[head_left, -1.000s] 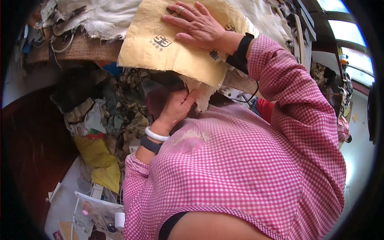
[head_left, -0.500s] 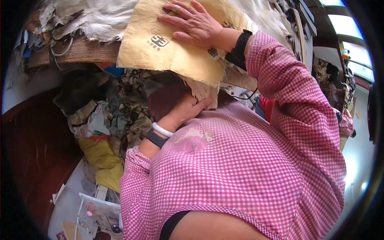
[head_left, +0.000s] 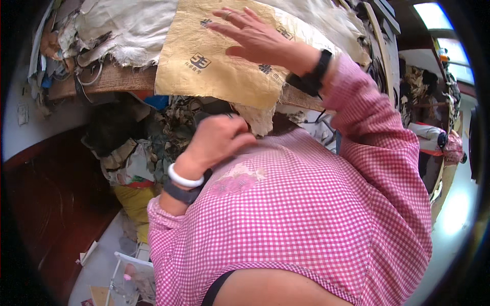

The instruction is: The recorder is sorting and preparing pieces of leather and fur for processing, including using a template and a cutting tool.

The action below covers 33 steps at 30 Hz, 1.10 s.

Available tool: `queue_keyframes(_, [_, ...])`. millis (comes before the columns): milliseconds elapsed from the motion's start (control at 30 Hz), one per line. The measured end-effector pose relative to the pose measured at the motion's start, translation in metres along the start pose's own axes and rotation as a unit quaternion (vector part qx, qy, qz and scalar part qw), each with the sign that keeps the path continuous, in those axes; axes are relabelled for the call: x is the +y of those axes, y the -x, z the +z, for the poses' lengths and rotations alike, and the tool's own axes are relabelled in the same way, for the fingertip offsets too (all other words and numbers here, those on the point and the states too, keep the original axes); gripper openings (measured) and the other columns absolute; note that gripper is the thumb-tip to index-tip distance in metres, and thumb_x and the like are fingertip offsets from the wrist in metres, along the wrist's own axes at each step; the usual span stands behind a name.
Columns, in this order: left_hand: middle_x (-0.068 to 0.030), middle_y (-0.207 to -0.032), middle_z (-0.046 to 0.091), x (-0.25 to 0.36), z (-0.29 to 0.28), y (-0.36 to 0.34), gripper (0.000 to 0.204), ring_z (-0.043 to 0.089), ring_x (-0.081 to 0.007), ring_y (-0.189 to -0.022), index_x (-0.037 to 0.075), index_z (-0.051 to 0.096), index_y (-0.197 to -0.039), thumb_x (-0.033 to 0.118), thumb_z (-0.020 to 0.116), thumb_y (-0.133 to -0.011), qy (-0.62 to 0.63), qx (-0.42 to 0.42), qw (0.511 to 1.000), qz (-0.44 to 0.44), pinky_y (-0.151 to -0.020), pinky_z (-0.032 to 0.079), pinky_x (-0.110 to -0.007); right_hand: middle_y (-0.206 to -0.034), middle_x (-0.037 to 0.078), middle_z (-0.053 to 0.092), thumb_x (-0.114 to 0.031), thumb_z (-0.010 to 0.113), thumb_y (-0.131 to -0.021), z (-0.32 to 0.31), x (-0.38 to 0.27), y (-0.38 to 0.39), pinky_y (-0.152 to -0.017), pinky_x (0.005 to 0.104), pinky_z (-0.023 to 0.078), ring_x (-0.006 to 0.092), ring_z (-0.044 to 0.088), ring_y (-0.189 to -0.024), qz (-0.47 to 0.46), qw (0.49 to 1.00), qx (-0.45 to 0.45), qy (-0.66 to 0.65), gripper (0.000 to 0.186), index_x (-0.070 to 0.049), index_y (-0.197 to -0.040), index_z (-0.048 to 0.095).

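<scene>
A yellow printed paper sheet lies over the pale hide on the bench, its near edge hanging past the wooden front. Over the sheet is my right hand, open with its fingers stretched out and apart. Below the sheet's edge hangs a ragged cream flap of hide, close to my clothing. Just left of that flap is my left hand, with a white bangle and a dark band at the wrist. Its fingers bend away from view and are blurred, so their grip is unclear.
The wooden bench edge runs across in front of me. Beneath it, at the left, are heaped scraps, a yellow sack and a dark red panel. A white-framed stand is at the lower left. Another person is at the far right.
My left hand has come off the hanging flap and moved up and left. My right hand, earlier flat on the yellow sheet, has shifted slightly right and appears raised.
</scene>
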<state>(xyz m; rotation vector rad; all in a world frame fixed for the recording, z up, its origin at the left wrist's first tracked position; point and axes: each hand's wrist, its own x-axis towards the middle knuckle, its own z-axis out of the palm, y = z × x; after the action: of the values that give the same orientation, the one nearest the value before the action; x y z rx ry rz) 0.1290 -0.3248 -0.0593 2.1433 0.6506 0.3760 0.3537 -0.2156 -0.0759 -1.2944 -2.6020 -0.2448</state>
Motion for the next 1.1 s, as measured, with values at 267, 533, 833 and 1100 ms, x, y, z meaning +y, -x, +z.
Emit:
queue_keyframes(267, [-0.0168, -0.114, 0.061, -0.006, -0.064, -0.098, 0.037, 0.058, -0.0314, -0.107, 0.005, 0.055, -0.120, 0.029, 0.059, -0.091, -0.153, 0.089, 0.983, 0.055, -0.090, 0.045, -0.036, -0.094, 0.014, 0.066, -0.016, 0.059, -0.091, -0.085, -0.074, 0.151, -0.075, 0.0332, 0.050, 0.0222, 0.063, -0.086, 0.377, 0.785, -0.163, -0.464, 0.023, 0.001, -0.106, 0.062])
queue_keyframes(533, [-0.0034, -0.156, 0.017, -0.056, -0.009, -0.133, 0.073, 0.013, -0.0261, -0.144, 0.021, 0.024, -0.149, 0.058, 0.044, -0.090, -0.341, -0.061, 0.932, 0.108, -0.112, 0.013, -0.051, -0.093, 0.016, 0.065, -0.031, 0.061, -0.090, -0.003, -0.126, 0.164, -0.075, 0.0312, 0.048, 0.0196, 0.061, -0.083, 0.429, 0.700, -0.005, -0.571, 0.039, 0.005, -0.106, 0.060])
queue_keyframes(833, [-0.0042, -0.156, 0.019, -0.056, -0.002, -0.141, 0.076, 0.014, -0.0235, -0.144, 0.021, 0.027, -0.149, 0.063, 0.041, -0.087, -0.372, -0.056, 0.921, 0.099, -0.111, 0.007, -0.047, -0.064, 0.019, 0.052, -0.032, 0.055, -0.094, -0.019, -0.128, 0.153, -0.053, 0.0362, 0.040, 0.0294, 0.050, -0.055, 0.440, 0.628, -0.004, -0.642, 0.037, -0.001, -0.075, 0.060])
queue_keyframes(1100, [-0.0049, -0.156, 0.020, -0.055, -0.006, -0.146, 0.075, 0.015, -0.0235, -0.143, 0.018, 0.029, -0.148, 0.059, 0.044, -0.088, -0.366, -0.057, 0.921, 0.118, -0.111, 0.006, -0.046, -0.063, 0.019, 0.051, -0.031, 0.052, -0.094, -0.020, -0.135, 0.157, -0.055, 0.0416, 0.040, 0.0360, 0.050, -0.058, 0.399, 0.698, 0.040, -0.593, 0.040, 0.000, -0.068, 0.054])
